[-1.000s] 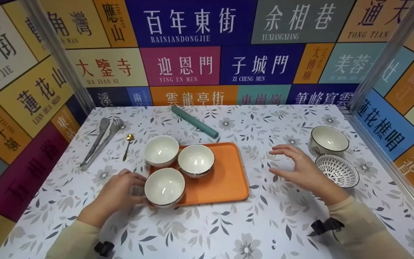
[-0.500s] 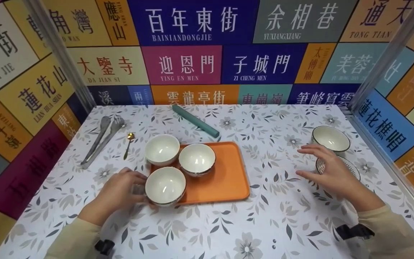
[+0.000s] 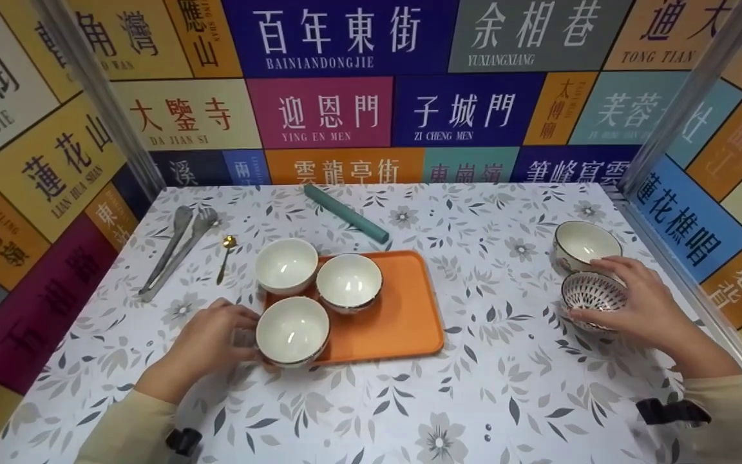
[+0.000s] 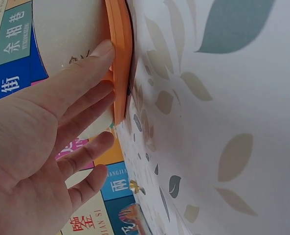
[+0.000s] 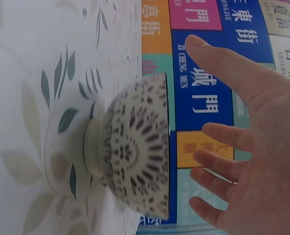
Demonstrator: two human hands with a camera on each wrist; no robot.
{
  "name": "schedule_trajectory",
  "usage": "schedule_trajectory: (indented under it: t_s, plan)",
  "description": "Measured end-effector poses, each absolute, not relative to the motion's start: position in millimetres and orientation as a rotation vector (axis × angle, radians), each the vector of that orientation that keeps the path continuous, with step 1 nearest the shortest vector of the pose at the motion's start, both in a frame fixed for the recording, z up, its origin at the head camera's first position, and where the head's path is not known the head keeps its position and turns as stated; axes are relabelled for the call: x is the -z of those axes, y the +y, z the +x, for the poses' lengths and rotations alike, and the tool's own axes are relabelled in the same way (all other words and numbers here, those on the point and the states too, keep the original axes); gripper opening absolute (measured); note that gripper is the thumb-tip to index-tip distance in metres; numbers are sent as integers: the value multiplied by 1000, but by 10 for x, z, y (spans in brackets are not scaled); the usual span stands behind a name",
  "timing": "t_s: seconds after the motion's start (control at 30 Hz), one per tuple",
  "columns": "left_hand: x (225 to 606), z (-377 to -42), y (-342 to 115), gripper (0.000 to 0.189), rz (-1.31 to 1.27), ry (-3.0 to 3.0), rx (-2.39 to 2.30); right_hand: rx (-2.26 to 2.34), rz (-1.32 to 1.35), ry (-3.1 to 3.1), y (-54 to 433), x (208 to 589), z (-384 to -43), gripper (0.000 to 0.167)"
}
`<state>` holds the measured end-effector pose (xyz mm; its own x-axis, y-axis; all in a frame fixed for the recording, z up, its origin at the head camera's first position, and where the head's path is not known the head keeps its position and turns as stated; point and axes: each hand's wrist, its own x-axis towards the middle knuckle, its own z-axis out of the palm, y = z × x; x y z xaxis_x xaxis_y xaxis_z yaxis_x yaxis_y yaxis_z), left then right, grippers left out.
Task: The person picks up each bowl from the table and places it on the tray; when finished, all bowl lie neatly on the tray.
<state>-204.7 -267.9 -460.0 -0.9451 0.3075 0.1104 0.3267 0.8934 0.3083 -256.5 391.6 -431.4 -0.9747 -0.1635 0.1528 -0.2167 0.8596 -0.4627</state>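
Note:
My right hand [image 3: 651,306] is spread over a patterned bowl [image 3: 589,298] at the right of the table. In the right wrist view, that bowl [image 5: 137,147] stands upright, and a gap separates its rim from the thumb and extended fingers. My left hand [image 3: 213,338] stays by the left edge of the orange tray [image 3: 403,309], beside the front white bowl [image 3: 292,332]. In the left wrist view its thumb and fingers are extended at the tray's rim [image 4: 121,63]. Two more white bowls, one at the back left [image 3: 286,265] and one in the middle [image 3: 349,281], stand with it.
Behind the patterned bowl stands another dark-rimmed bowl [image 3: 587,245]. A green stick [image 3: 346,214] lies at the back. Grey tongs [image 3: 174,251] and a small gold spoon [image 3: 224,259] lie at the left. Printed panels [image 3: 319,111] wall in the floral-covered table [image 3: 371,412].
My right hand has moved rightward from beside the tray to the patterned bowl. The left hand has stayed by the front white bowl, and the bowls have kept their places.

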Motion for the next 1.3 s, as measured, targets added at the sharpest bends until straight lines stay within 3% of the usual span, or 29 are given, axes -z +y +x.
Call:
schedule_trajectory:
  t_s: [0.2, 0.7, 1.3]
  plan:
    - [4599, -2044, -2673, 39, -480, -3009, 516, -746, 222, -3018, 4104, 4348, -2542, 114]
    - [4576, -2058, -2669, 36, -447, -3064, 537, -782, 305, -3088, 4272, 4483, -2482, 113]
    - [4581, -2055, -2671, 33, -470, -3026, 513, -858, 157, -3006, 4244, 4573, -2503, 120]
